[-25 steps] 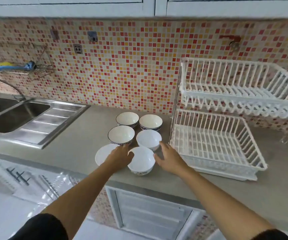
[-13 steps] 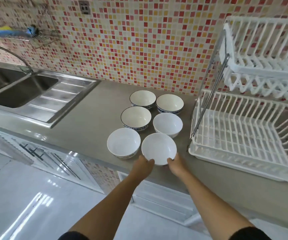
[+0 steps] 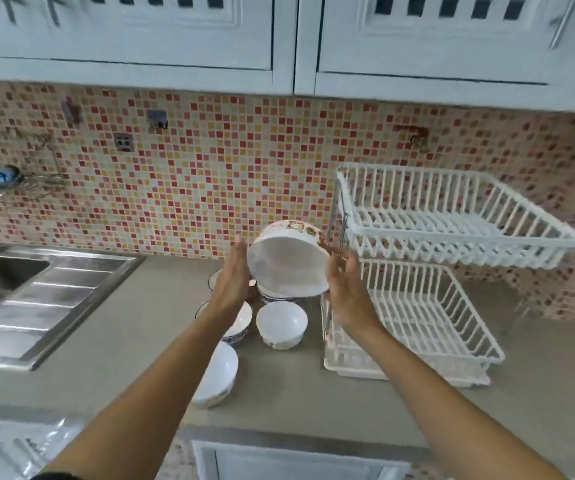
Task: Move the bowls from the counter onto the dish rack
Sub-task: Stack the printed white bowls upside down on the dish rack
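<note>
A white bowl [image 3: 287, 261] with a printed outside is held in the air above the counter, tilted with its opening toward me. My left hand [image 3: 232, 278] presses its left side and my right hand [image 3: 346, 282] its right side. Below it several bowls stay on the grey counter [image 3: 123, 341]: a plain white bowl [image 3: 281, 323], a white bowl [image 3: 218, 375] partly behind my left forearm, and blue-rimmed bowls [image 3: 241, 327] mostly hidden by my left arm. The white two-tier dish rack [image 3: 452, 233] stands just right of the raised bowl, both tiers bare.
A steel sink with a ribbed drainboard [image 3: 36, 299] lies at the left. White wall cupboards [image 3: 279, 39] hang overhead above the mosaic tile wall [image 3: 192, 174]. A lower cabinet front [image 3: 296, 462] shows beneath the counter edge.
Both hands have lifted the nearest bowl from the counter's front edge up and toward the rack, tilting it. The camera has tipped upward, bringing the wall cupboards into view.
</note>
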Demonstrator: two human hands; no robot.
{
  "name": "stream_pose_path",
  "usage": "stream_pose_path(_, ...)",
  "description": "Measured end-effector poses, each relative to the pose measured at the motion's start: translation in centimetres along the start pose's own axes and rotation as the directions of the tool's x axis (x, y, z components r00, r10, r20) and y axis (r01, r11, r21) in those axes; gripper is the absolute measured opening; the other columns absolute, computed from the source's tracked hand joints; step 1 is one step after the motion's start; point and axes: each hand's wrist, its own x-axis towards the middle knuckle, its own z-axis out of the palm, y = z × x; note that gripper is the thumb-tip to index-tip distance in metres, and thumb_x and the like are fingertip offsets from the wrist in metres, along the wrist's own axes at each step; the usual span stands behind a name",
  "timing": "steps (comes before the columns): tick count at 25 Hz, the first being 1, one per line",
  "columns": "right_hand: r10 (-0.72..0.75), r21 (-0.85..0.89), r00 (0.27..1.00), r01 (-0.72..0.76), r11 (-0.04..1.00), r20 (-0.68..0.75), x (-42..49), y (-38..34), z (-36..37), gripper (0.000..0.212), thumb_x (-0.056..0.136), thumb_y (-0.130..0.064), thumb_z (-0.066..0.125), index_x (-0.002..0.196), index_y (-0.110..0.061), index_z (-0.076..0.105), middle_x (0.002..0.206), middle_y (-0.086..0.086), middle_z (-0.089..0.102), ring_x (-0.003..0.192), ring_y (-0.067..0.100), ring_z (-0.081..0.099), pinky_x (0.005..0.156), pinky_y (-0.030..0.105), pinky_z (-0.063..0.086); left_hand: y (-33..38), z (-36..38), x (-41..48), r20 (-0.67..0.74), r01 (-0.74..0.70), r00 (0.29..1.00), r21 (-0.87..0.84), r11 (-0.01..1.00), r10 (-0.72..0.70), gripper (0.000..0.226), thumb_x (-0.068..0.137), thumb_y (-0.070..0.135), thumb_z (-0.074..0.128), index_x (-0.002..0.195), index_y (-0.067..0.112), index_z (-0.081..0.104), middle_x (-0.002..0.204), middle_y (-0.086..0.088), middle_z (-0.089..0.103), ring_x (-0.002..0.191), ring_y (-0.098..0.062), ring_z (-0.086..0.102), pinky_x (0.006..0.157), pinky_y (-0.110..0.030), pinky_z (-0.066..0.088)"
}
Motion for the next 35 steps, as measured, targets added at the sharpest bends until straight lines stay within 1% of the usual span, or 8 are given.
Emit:
stream_pose_path(2,-0.061,-0.002,0.997,0.061,0.998,-0.038,2.0,-3.9,-2.9,0.039,0.075,-0.079,0.031,0.101,-0.049,0.035,0.106,-0.008,0.055,0.089,0.014,0.06,0.076,0.028,0.05,4.2,1.5,0.4,0.076,-0.128,0.988,-0.056,0.99,0.132,0.069,0.091,0.064,0.017,0.138,0.019,0.04,0.136,-0.007,0.053,0.119,-0.026,0.053,0.09,-0.035,0.039)
stream_pose_path(5,-0.196,0.061,0.98,0.198,0.978,-0.044,4.9,-7.3,-8.2,0.03,0.08,-0.056,0.049,0.102,-0.043,0.033,0.114,-0.008,0.053,0.09,0.005,0.065,0.077,0.029,0.054,8.9,4.5,0.8,0.207,-0.301,0.929,-0.062,0.952,0.307,0.046,0.088,0.064,0.029,0.112,0.029,0.047,0.114,0.006,0.06,0.103,-0.012,0.058,0.093,-0.033,0.042)
stream_pose_path(10,-0.165,-0.152,0.978,0.184,0.971,0.128,9.9,-6.8,-17.5,0.096,0.06,-0.067,0.063,0.141,-0.04,0.018,0.134,-0.017,0.043,0.119,0.007,0.054,0.094,0.027,0.05,13.2,10.4,4.8,0.463,-0.489,0.772,-0.005,0.872,0.435,0.083,0.069,0.06,0.067,0.134,0.026,0.029,0.114,0.011,0.052,0.099,-0.004,0.063,0.079,-0.016,0.055)
stream_pose_path(14,-0.053,-0.421,0.982,0.126,0.898,0.18,14.1,-3.3,-22.9,0.103,0.061,-0.056,0.068,0.147,-0.033,0.017,0.147,-0.008,0.035,0.127,0.002,0.031,0.109,0.033,0.032,14.1,15.6,9.4,0.549,-0.573,0.757,0.298,0.764,0.354,0.096,0.059,0.055,0.078,0.138,0.027,0.029,0.128,0.0,0.048,0.108,-0.017,0.057,0.082,-0.025,0.056)
stream_pose_path(18,0.116,-0.544,0.952,0.059,0.837,0.282,17.9,0.9,-24.4,0.107,0.064,-0.045,0.08,0.148,-0.027,0.016,0.152,-0.004,0.032,0.137,0.013,0.033,0.112,0.036,0.029,14.5,19.0,12.1,0.606,-0.635,0.758,0.605,0.479,0.239,0.085,0.072,0.048,0.074,0.142,0.021,0.033,0.121,0.005,0.049,0.103,-0.014,0.047,0.086,-0.025,0.04)
stream_pose_path(22,0.238,-0.622,0.885,0.071,0.78,0.401,19.2,3.1,-22.4,0.101,0.067,-0.04,0.081,0.147,-0.023,0.02,0.151,-0.002,0.033,0.137,0.019,0.036,0.113,0.038,0.032,13.7,19.6,14.3,0.615,-0.565,0.788,0.728,0.387,-0.006,0.079,0.066,0.049,0.079,0.132,0.023,0.044,0.12,0.005,0.055,0.103,-0.016,0.05,0.09,-0.026,0.04)
stream_pose_path(31,0.374,-0.76,0.825,0.1,0.642,0.424,25.3,7.4,-24.7,0.098,0.071,-0.04,0.078,0.146,-0.023,0.019,0.152,-0.001,0.031,0.136,0.023,0.035,0.113,0.042,0.031,11.8,25.2,20.8,0.481,-0.374,0.845,0.842,0.388,-0.231,0.102,0.049,0.045,0.087,0.135,0.02,0.039,0.135,0.002,0.051,0.123,-0.024,0.049,0.107,-0.041,0.041)
stream_pose_path(35,0.398,-0.795,0.838,0.067,0.602,0.372,25.5,7.1,-25.0,0.102,0.066,-0.042,0.081,0.146,-0.022,0.02,0.153,0.002,0.03,0.137,0.024,0.034,0.113,0.043,0.031,11.7,25.4,20.5,0.489,-0.364,0.836,0.834,0.415,-0.25,0.092,0.063,0.034,0.084,0.14,0.025,0.035,0.144,-0.001,0.046,0.13,-0.025,0.044,0.111,-0.04,0.037)
